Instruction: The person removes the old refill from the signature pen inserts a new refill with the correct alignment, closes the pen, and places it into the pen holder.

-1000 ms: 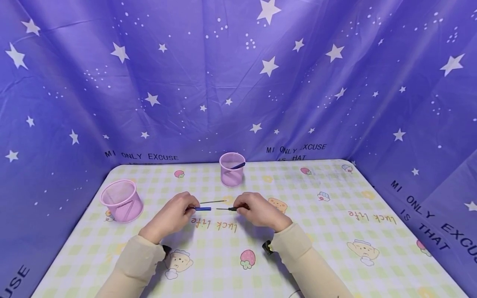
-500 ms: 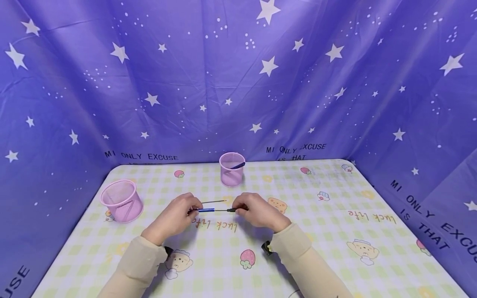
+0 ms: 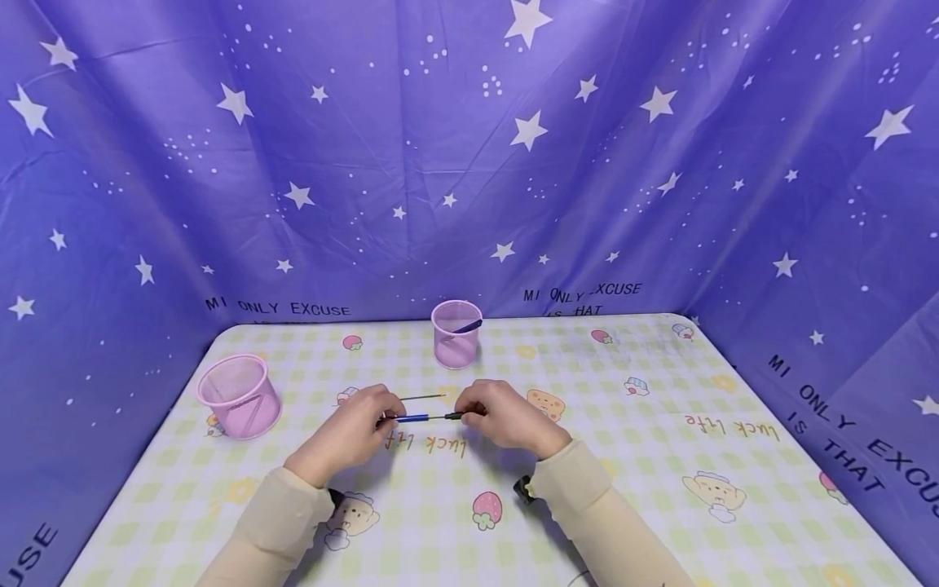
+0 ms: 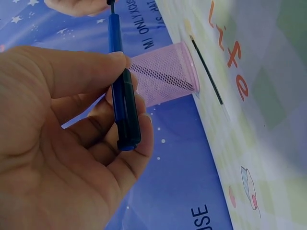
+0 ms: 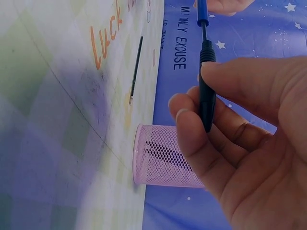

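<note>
Between thumb and fingers, my left hand (image 3: pixel 350 432) holds the blue pen barrel (image 4: pixel 116 36), whose dark clip end lies over the fingers in the left wrist view. My right hand (image 3: pixel 511 420) pinches the black front section of a pen (image 5: pixel 207 91), its tapered tip pointing back toward the palm. A thin dark refill (image 5: pixel 204 31) runs from that section into the open end of the barrel, with a short length showing in the gap. The parts line up above the table. Just beyond them, a loose refill (image 3: pixel 424 397) lies on the cloth.
A pink mesh cup (image 3: pixel 456 352) with a dark blue pen (image 3: pixel 469 327) leaning in it stands at the table's back edge. Another pink mesh cup (image 3: pixel 257 412), holding a thin stick-like item, is at the left. A starry curtain (image 3: pixel 411 163) surrounds the checked tablecloth (image 3: pixel 631 497).
My left hand has moved right and slightly nearer with the barrel. The refill, apart from the barrel a second ago, now sits inside its end, and the gap has shortened. My right hand barely moved.
</note>
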Motion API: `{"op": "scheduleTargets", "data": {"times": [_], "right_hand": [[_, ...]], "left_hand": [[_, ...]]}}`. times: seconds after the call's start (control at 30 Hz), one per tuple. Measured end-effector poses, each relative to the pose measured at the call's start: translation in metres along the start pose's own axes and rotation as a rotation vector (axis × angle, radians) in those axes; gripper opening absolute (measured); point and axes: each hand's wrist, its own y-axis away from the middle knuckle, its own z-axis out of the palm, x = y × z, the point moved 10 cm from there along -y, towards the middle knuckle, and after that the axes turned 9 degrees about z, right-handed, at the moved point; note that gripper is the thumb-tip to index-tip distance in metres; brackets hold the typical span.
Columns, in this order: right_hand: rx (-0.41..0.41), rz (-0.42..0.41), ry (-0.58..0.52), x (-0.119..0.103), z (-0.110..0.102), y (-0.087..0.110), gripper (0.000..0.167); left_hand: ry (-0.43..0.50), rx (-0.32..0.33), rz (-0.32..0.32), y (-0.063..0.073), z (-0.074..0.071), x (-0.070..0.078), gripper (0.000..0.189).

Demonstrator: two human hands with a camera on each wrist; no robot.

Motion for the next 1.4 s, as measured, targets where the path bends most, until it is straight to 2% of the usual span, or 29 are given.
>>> {"op": "scheduleTargets", "data": {"times": [0.87, 1.4], "right_hand": [[-0.005, -0.024, 0.029, -0.005, 0.003, 0.002, 0.013], [-0.011, -0.05, 0.039, -0.007, 0.006, 0.0, 0.014]], "left_hand": [[0.014, 0.014, 0.064, -0.004, 0.007, 0.013, 0.016], [0.017, 0.024, 0.054, -0.004, 0.008, 0.012, 0.016]]}}
